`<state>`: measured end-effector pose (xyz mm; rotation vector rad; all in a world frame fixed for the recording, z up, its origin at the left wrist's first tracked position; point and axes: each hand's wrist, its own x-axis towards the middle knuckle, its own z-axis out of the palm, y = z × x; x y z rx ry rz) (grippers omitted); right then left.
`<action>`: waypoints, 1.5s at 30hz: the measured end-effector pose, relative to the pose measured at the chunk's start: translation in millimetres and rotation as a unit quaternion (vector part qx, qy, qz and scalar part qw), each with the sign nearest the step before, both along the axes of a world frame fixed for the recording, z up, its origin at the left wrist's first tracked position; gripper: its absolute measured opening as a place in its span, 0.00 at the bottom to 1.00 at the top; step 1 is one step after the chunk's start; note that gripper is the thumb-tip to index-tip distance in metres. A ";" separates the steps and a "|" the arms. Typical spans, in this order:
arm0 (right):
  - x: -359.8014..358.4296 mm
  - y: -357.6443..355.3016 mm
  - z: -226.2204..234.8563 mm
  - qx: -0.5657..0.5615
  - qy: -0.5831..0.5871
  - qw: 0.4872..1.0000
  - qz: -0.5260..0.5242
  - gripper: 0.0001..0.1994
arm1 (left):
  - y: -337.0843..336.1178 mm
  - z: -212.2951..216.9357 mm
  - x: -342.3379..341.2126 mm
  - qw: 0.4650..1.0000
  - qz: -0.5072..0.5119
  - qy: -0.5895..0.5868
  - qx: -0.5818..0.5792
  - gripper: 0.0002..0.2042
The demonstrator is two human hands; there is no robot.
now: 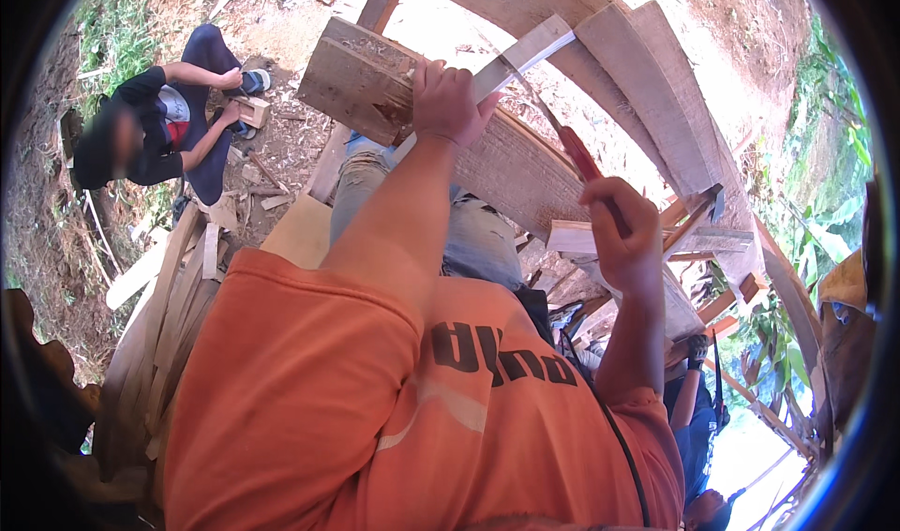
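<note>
My left hand (445, 102) is closed over a narrow wooden strip (538, 44) and presses it down on a thick board (358, 74). The strip slants up and right past my fingers, with one bright edge. My right hand (622, 226) grips the red handle of a saw (579, 154). Its long, thin blade, seen almost edge-on, runs up and left across the strip, to the right of my left hand. Whether the teeth are in the wood, I cannot tell.
Long curved-looking planks (647, 90) lie beyond my right hand. At the left, a person (155, 119) sits low, holding a small wooden block (251, 111). Another person (696, 428) is at the lower right. Stacked boards (169, 334) lean at my left; scraps litter the ground.
</note>
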<state>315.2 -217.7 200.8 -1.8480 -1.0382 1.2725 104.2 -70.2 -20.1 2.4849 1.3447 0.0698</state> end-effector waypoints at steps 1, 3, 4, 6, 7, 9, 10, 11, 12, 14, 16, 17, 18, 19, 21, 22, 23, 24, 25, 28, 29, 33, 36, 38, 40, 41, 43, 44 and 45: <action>4.5 -10.0 13.2 -0.006 0.010 1.000 -0.007 0.07 | 3.4 1.2 0.5 1.000 -0.004 -0.014 0.003 0.29; 2.1 -8.4 12.5 -0.027 0.009 1.000 -0.009 0.06 | 2.6 -1.4 -1.8 1.000 -0.002 -0.006 0.008 0.30; -1.3 -5.4 9.3 -0.040 0.000 0.999 -0.006 0.06 | 0.3 -3.2 -0.4 1.000 -0.004 -0.005 0.010 0.30; -15.0 32.4 -49.4 -0.007 -0.013 1.000 0.004 0.07 | -2.2 -6.8 -0.2 1.000 -0.013 0.002 0.016 0.30; -20.0 47.1 -71.3 0.008 -0.038 0.999 0.016 0.07 | 0.0 -7.8 0.1 1.000 -0.018 0.006 0.021 0.30; -23.5 58.3 -65.5 0.010 -0.022 1.000 0.008 0.06 | 8.1 -13.4 2.6 0.999 -0.018 -0.014 0.041 0.30; -24.3 58.3 -61.8 0.007 -0.015 1.000 0.004 0.07 | 7.2 -14.8 2.8 0.998 -0.018 -0.024 0.047 0.30; -25.6 29.9 -52.5 -0.003 -0.008 1.000 0.013 0.07 | 1.0 -13.8 -0.4 0.999 -0.020 -0.018 0.033 0.30; -15.1 9.2 -30.7 -0.007 -0.015 1.000 0.011 0.07 | 3.6 -9.8 2.3 0.999 -0.018 -0.017 0.031 0.30; 1.9 -29.3 12.3 -0.043 -0.002 0.999 0.006 0.07 | -5.6 -4.4 -4.2 1.000 0.003 -0.010 0.008 0.30; 4.0 -32.1 20.8 -0.048 0.002 0.999 -0.015 0.07 | -2.8 -6.1 -0.9 1.000 -0.005 -0.011 -0.001 0.29; 3.2 -21.5 14.1 -0.037 -0.006 0.999 -0.007 0.07 | -2.4 -6.5 -2.7 1.000 -0.004 -0.006 0.012 0.29; 1.6 -6.6 4.7 -0.024 -0.017 1.000 -0.004 0.07 | -0.1 -7.9 -1.6 1.000 -0.006 -0.002 0.027 0.29; -6.6 12.2 -27.0 0.010 -0.014 1.000 -0.007 0.07 | 0.6 -8.2 0.8 0.999 -0.014 -0.001 0.042 0.28; -17.0 48.0 -67.9 0.048 -0.011 0.999 -0.018 0.07 | 0.6 -9.9 3.1 0.999 -0.022 -0.009 0.025 0.28; -22.6 54.9 -72.7 0.051 -0.006 0.998 -0.028 0.07 | 1.1 -9.9 -1.6 1.000 -0.025 -0.007 0.016 0.28; -25.2 50.0 -70.5 0.035 -0.007 0.999 -0.019 0.07 | 2.3 -9.9 -4.1 0.999 -0.028 0.006 0.015 0.28; -27.3 38.1 -61.9 0.012 -0.010 1.000 -0.002 0.07 | -3.1 -9.5 -6.5 1.000 -0.022 0.016 0.008 0.28; -24.5 29.3 -51.3 -0.001 -0.020 1.000 0.012 0.07 | 1.8 -10.3 -1.0 1.000 -0.020 0.020 0.011 0.27; -9.5 -22.1 3.2 -0.035 0.007 0.999 -0.024 0.07 | -0.1 -10.0 -3.0 0.998 -0.022 0.001 0.052 0.27; -3.4 -28.5 10.1 -0.050 0.008 0.999 -0.019 0.07 | 0.3 -7.5 -1.9 0.999 -0.020 0.022 0.041 0.27; -15.8 11.6 -20.9 0.005 0.004 1.000 -0.024 0.07 | 1.5 -11.1 0.9 0.997 -0.033 0.024 0.060 0.27; -27.2 37.3 -76.6 0.062 0.012 0.997 -0.045 0.06 | 2.3 -10.3 0.1 0.997 -0.033 0.024 0.066 0.27; -27.5 35.1 -65.3 0.032 0.030 0.998 -0.040 0.06 | 0.9 -10.3 -1.0 0.997 -0.034 0.020 0.071 0.27; -25.7 4.8 -33.6 0.034 -0.008 0.999 -0.030 0.06 | 3.6 -7.0 4.6 0.998 -0.030 0.038 0.048 0.27; -18.1 -10.2 -5.1 -0.001 0.015 0.999 -0.031 0.06 | -0.7 -4.0 -1.1 0.998 -0.021 0.055 0.031 0.27; -6.8 -31.2 23.6 -0.015 0.011 0.998 -0.057 0.06 | -2.5 -0.8 -0.3 0.998 -0.025 0.032 0.051 0.27; -8.4 -26.3 20.5 -0.008 0.009 0.999 -0.045 0.06 | -0.4 0.7 0.2 0.998 -0.026 0.017 0.063 0.27; -10.8 -22.7 14.9 0.001 -0.001 0.999 -0.043 0.05 | 0.2 -0.1 2.1 0.998 -0.026 0.026 0.047 0.27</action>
